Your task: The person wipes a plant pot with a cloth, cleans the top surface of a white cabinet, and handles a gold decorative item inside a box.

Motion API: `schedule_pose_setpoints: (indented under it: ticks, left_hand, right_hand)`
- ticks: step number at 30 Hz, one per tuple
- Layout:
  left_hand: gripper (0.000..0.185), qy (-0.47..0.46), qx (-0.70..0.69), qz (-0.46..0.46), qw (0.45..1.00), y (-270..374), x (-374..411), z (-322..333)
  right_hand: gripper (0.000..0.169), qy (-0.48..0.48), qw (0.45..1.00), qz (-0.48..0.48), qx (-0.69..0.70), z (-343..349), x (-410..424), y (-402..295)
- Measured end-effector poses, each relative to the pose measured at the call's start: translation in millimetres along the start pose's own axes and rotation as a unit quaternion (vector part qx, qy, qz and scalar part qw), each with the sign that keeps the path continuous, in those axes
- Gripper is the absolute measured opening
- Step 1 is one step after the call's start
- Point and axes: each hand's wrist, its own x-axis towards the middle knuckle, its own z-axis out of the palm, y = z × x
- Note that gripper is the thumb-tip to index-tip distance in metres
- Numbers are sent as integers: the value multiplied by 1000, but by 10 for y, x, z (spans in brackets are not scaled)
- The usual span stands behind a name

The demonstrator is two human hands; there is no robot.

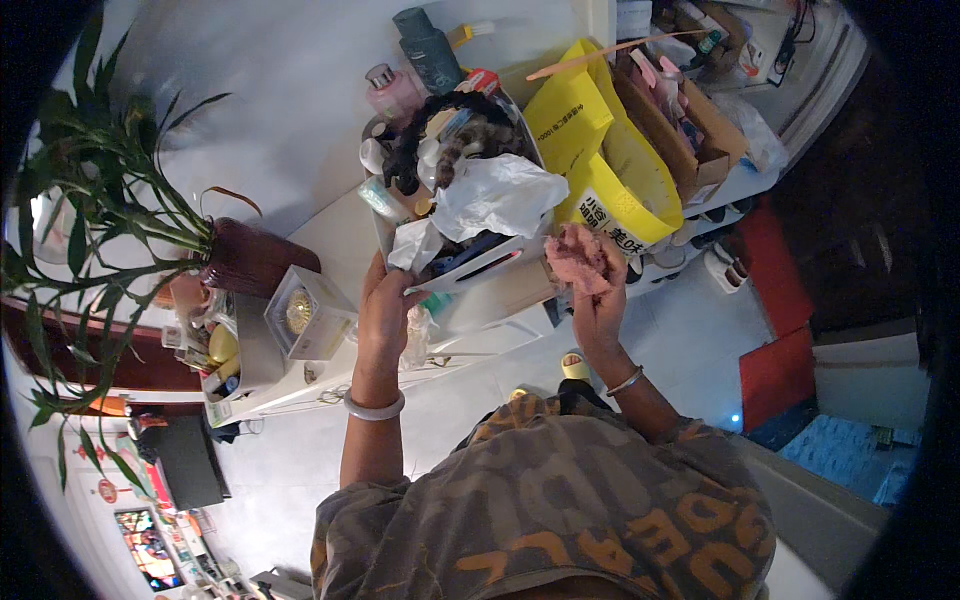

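A white plastic bin [469, 279] full of mixed items sits on the cabinet top, its near side lifted or tilted; I cannot tell which. My left hand [384, 307] grips its left front corner, thumb over the rim. A crumpled pink cloth [577, 259] is bunched in the fingers of my right hand [601, 311], just right of the bin. Inside the bin, a white plastic bag [495, 196] covers part of the contents. Behind it lie a black fuzzy item [472, 105] and a brown furry one [480, 142].
A yellow bag [574, 124] and an open cardboard box [712, 161] stand to the right. Behind the bin are a pink bottle [394, 91] and a dark bottle [429, 52]. Leftward stand a potted plant [259, 255], a small open carton [311, 315] and a filled grey bin [259, 337].
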Motion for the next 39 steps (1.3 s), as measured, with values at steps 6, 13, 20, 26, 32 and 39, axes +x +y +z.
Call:
schedule_pose_setpoints:
  ticks: [6, 13, 20, 26, 32, 39]
  left_hand:
    - [51, 1, -44, -2, 999, 63, 27, -145]
    - [52, 9, -24, 3, 1000, -68, 79, -388]
    - [57, 31, -26, 14, 999, -102, 96, -393]
    - [60, 9, -28, 11, 1000, -129, 111, -490]
    - [50, 31, -35, 16, 999, -136, 79, -410]
    - [52, 35, -14, 17, 999, -117, 63, -351]
  right_hand:
    - [38, -48, 998, 9, -48, 166, 105, 76]
    - [24, 18, 993, 74, 93, 352, 588, -8]
    - [17, 9, 955, 7, 298, 689, 1648, 454]
    - [16, 91, 912, 211, 341, 1045, 2424, 1017]
    - [32, 59, 935, 282, 207, 1074, 2369, 1405]
    - [26, 21, 929, 211, 303, 931, 1793, 1217]
